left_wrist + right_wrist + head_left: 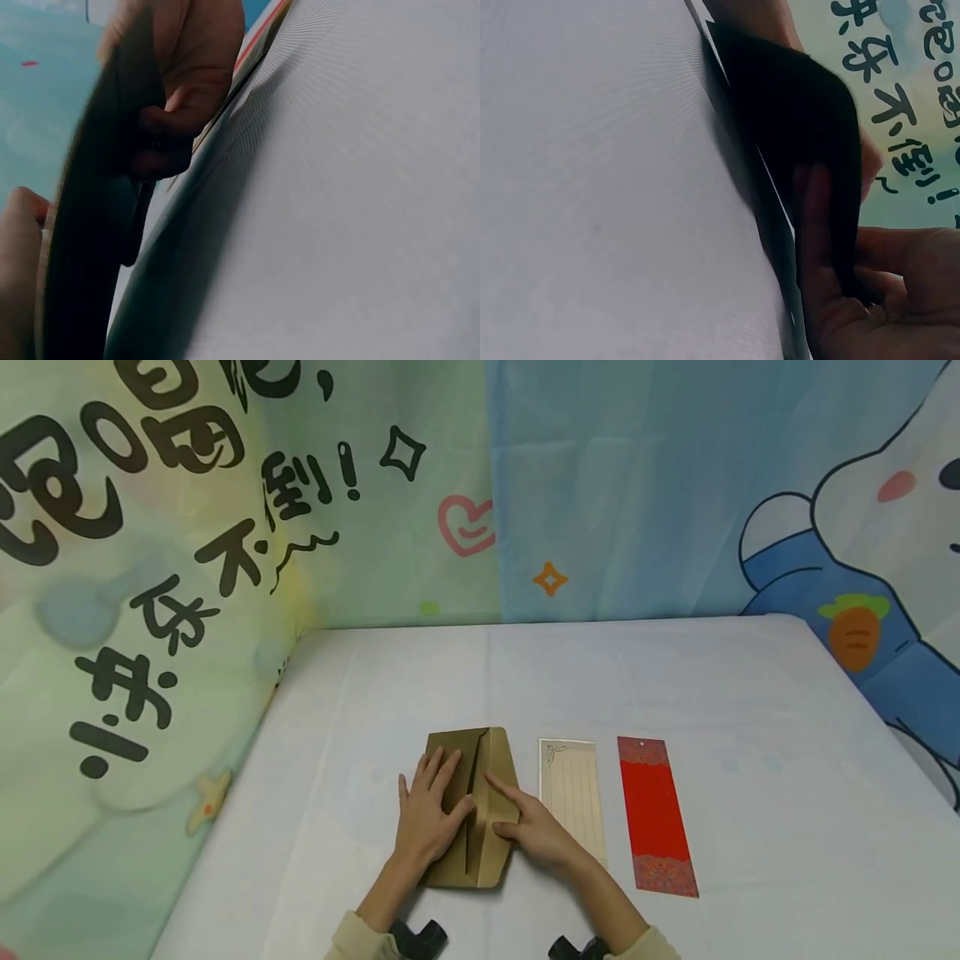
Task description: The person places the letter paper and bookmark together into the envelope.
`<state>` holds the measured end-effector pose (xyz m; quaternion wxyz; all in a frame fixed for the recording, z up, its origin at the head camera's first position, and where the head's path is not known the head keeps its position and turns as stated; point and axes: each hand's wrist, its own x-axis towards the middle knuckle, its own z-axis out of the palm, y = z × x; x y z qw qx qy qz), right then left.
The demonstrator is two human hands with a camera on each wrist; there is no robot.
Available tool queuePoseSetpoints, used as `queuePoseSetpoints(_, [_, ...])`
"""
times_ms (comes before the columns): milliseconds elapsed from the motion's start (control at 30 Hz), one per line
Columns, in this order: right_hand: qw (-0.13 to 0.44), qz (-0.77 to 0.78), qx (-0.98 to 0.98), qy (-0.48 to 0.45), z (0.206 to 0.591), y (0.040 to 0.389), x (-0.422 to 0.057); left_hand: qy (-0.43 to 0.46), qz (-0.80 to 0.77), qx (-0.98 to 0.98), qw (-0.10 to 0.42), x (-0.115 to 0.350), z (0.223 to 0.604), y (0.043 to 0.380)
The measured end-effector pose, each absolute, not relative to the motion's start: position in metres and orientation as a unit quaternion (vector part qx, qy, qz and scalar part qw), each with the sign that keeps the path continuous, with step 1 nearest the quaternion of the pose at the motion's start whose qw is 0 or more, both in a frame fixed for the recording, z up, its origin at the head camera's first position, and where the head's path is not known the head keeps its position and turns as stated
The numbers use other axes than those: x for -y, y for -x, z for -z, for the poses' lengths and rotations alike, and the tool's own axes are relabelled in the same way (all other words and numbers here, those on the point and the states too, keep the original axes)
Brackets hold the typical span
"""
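Observation:
A brown kraft-paper envelope (489,865) lies tilted on the table, its right-hand flap folded over toward the middle. My left hand (426,818) presses on its left part with fingers extended. At the right edge, my right hand (542,833) pinches the flap, index finger along the top and other fingers tucked under. In the left wrist view the envelope (82,225) stands edge-on, dark underneath, with the right hand's fingers (187,105) curled below its edge. From the right wrist the flap (802,105) appears raised off the white cloth.
Right of the envelope lies a cream lined card (570,777) with a thin border, partly behind the right wrist. Farther right is a long red card (657,814) with patterned ends. The table (420,677) has a white cloth; printed curtains (637,485) hang behind and left.

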<state>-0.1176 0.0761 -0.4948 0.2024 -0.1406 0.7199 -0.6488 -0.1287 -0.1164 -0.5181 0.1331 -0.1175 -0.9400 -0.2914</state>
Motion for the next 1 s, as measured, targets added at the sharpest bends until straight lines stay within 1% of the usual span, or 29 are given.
queuePoseSetpoints(133, [0.219, 0.666, -0.699, 0.143, 0.495, 0.117, -0.078, 0.116, 0.274, 0.941, 0.162, 0.119, 0.515, 0.129])
queuePoseSetpoints(233, [0.204, 0.657, -0.708, 0.157, 0.493, 0.117, -0.078, 0.103, 0.263, 0.945, 0.167, 0.119, 0.512, 0.129])
queuePoseSetpoints(433, [0.173, 0.625, -0.736, 0.197, 0.489, 0.118, -0.079, 0.067, 0.247, 0.953, 0.160, 0.110, 0.505, 0.127])
queuePoseSetpoints(733, [0.155, 0.609, -0.742, 0.233, 0.489, 0.119, -0.082, 0.055, 0.258, 0.946, 0.188, 0.103, 0.501, 0.127])
queuePoseSetpoints(833, [0.166, 0.624, -0.728, 0.231, 0.490, 0.118, -0.081, 0.061, 0.269, 0.941, 0.196, 0.104, 0.504, 0.127])
queuePoseSetpoints(1000, [0.207, 0.672, -0.677, 0.218, 0.492, 0.115, -0.080, 0.063, 0.280, 0.933, 0.216, 0.105, 0.508, 0.128])
